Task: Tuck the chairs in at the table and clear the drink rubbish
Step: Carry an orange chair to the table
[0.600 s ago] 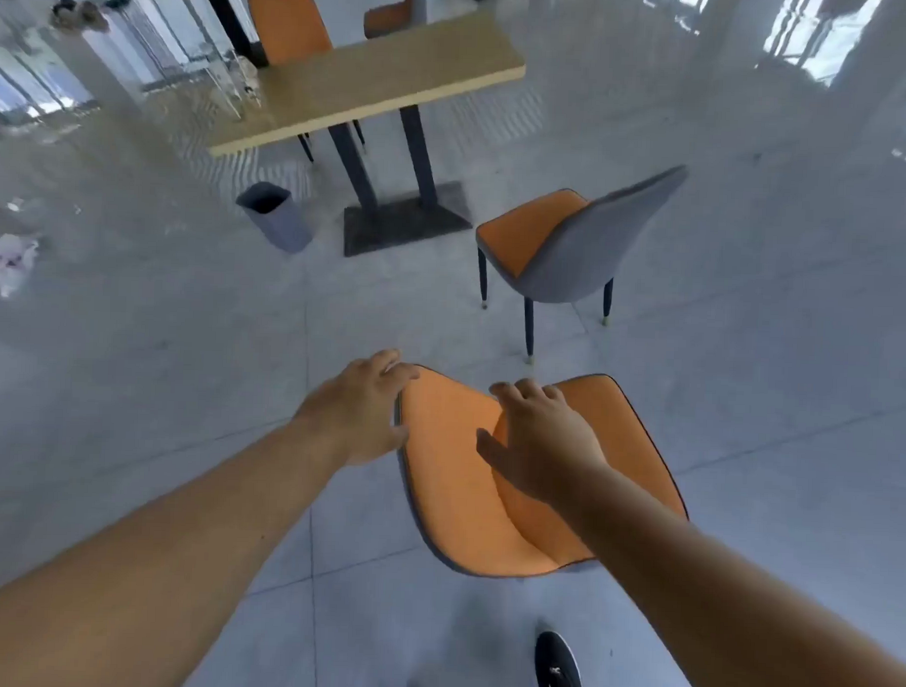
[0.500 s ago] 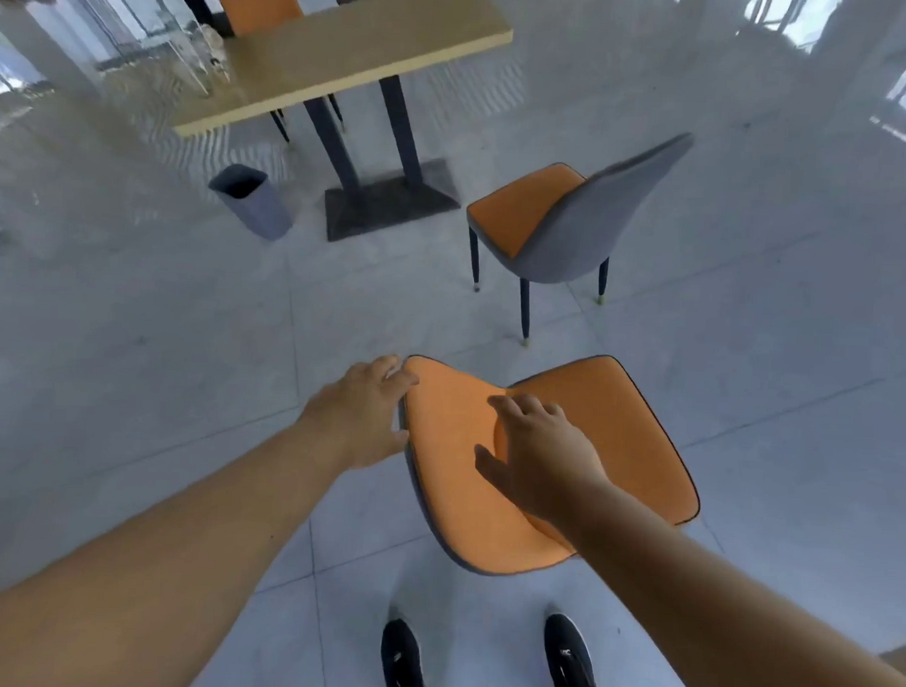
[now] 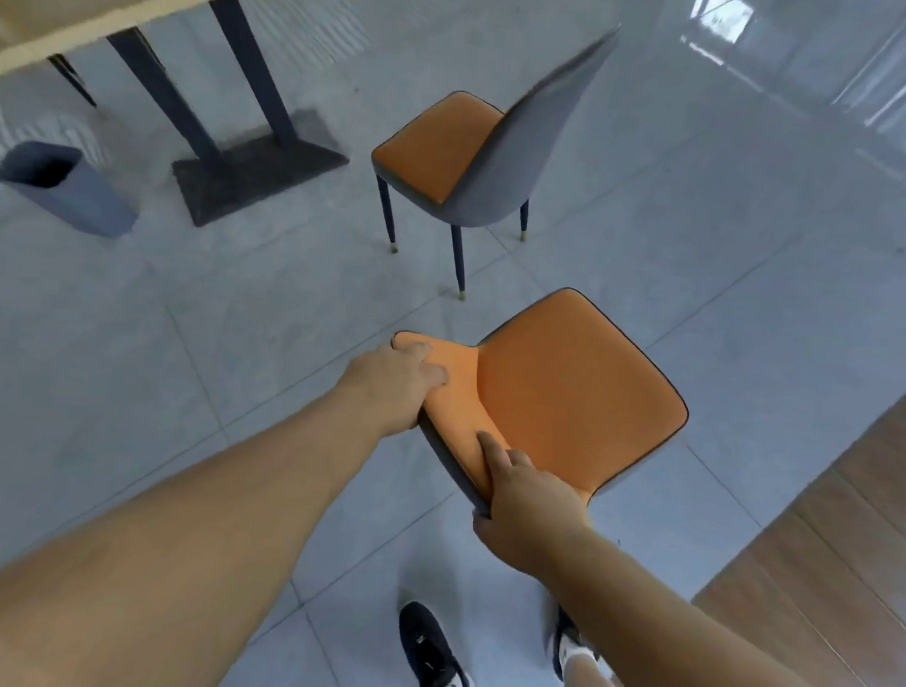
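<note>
An orange-and-grey chair [image 3: 572, 393] stands right in front of me, its backrest toward me. My left hand [image 3: 393, 379] grips the far end of the backrest's top edge. My right hand [image 3: 522, 500] grips the near end of the same edge. A second orange-and-grey chair [image 3: 478, 159] stands farther off, its seat facing the wooden table [image 3: 66, 26] at the top left. Only the table's edge and dark pedestal base [image 3: 251, 166] show. No drink rubbish is visible.
A grey bin [image 3: 61, 188] stands on the tiled floor left of the table base. A wood-coloured surface [image 3: 844, 562] lies at the lower right. My two feet in black shoes [image 3: 432, 651] are on the tiles below the chair.
Both hands have closed onto the near chair's backrest, the right hand shifting to its near end. The chair has turned, and my view has moved closer to the table and tilted down.
</note>
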The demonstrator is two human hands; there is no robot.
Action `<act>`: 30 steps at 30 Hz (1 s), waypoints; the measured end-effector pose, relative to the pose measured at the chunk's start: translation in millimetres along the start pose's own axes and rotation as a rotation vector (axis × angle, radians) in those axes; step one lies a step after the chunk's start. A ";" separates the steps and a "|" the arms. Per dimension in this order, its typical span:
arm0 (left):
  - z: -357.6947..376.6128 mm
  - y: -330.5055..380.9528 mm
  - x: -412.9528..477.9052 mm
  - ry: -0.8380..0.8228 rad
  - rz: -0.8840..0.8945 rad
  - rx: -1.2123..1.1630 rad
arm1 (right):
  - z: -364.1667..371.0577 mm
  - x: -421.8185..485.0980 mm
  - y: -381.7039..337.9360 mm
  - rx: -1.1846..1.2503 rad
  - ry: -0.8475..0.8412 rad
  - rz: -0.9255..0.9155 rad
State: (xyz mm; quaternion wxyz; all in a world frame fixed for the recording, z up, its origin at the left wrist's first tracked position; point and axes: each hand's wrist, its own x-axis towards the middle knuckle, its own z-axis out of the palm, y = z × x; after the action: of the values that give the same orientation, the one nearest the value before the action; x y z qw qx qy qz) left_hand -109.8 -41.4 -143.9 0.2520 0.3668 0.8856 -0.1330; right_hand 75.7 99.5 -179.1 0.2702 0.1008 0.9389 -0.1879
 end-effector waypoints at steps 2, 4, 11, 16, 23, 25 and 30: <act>0.4 -5.1 2.5 0.026 0.048 0.023 | -1.5 1.7 -0.6 -0.002 -0.013 0.012; 2.8 -7.7 -0.5 0.038 0.061 0.007 | -4.8 1.3 -1.5 -0.021 -0.033 -0.016; 25.2 -3.7 -40.0 0.027 -0.039 -0.053 | -17.4 -10.0 0.2 -0.188 -0.089 -0.133; 48.5 -4.3 -82.6 0.026 -0.194 -0.184 | -35.9 0.5 -1.8 -0.366 -0.103 -0.282; 75.1 4.2 -131.4 0.060 -0.450 -0.392 | -64.3 43.3 -13.4 -0.458 -0.067 -0.378; 80.4 9.3 -139.9 0.081 -0.524 -0.474 | -69.6 57.5 -20.4 -0.439 -0.078 -0.392; 89.0 17.1 -156.8 0.139 -0.692 -0.612 | -85.6 83.0 -42.3 -0.432 -0.049 -0.526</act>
State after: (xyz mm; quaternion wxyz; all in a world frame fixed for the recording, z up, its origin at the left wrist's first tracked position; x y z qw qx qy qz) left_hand 28.2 -158.2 -134.0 0.2295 -0.0334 0.9692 0.0828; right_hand -46.0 103.1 -144.6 0.2501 -0.2091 0.9440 -0.0504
